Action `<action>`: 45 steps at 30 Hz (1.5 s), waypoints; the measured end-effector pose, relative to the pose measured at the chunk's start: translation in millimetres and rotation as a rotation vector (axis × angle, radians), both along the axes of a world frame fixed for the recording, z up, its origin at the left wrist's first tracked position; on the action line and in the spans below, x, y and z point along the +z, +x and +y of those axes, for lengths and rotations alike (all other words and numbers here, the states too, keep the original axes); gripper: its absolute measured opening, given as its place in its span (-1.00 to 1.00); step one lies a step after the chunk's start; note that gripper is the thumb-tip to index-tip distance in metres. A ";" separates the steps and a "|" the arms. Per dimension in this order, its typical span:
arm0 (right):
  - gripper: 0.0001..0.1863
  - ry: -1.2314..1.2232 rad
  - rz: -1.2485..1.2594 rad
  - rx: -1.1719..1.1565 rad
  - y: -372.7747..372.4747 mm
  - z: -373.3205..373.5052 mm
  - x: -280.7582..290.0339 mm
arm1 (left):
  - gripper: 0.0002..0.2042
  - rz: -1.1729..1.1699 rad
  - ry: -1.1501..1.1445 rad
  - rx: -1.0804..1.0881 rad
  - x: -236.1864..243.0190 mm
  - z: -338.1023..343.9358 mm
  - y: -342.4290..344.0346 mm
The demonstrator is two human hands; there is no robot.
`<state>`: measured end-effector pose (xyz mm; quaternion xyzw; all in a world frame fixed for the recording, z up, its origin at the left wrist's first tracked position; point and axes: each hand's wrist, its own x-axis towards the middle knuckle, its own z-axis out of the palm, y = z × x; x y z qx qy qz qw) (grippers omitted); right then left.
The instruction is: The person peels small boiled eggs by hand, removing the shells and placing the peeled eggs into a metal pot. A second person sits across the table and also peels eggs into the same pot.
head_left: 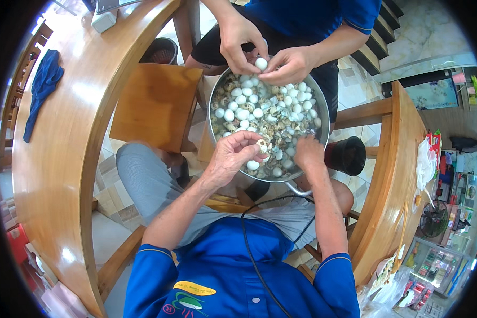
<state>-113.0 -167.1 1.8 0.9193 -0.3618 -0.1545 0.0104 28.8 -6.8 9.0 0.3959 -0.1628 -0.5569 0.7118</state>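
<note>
A wide metal pot (323,106) holds water, several peeled white eggs (242,99), speckled quail eggs and bits of shell. Over its near left side, my left hand (232,156) pinches a speckled quail egg (264,145) between thumb and fingers; its shell looks cracked. My right hand (309,152) reaches down into the pot at the near right, where splashing water and shells hide its fingertips. Across the pot, another person's left hand (291,64) and right hand (242,45) hold a peeled white egg (261,64) between their fingertips.
A wooden stool (155,103) stands left of the pot, beside a long wooden table (63,175) with a blue cloth (42,87) on it. A dark bucket (346,156) is close on the right, near another wooden table (387,196). A black cable (247,244) crosses my lap.
</note>
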 end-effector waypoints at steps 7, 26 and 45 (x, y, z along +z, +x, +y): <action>-0.82 0.376 -0.907 0.114 14.6 50.4 36.3 | -0.81 -0.095 0.093 0.019 -1.4 -0.4 0.4; -0.89 0.331 -0.972 0.227 26.7 67.5 27.0 | -0.82 -0.252 0.160 -0.020 -9.7 -1.2 -1.0; -0.95 0.505 -1.108 -0.212 23.6 66.9 10.4 | -0.79 0.127 0.046 -0.019 -2.5 2.6 2.4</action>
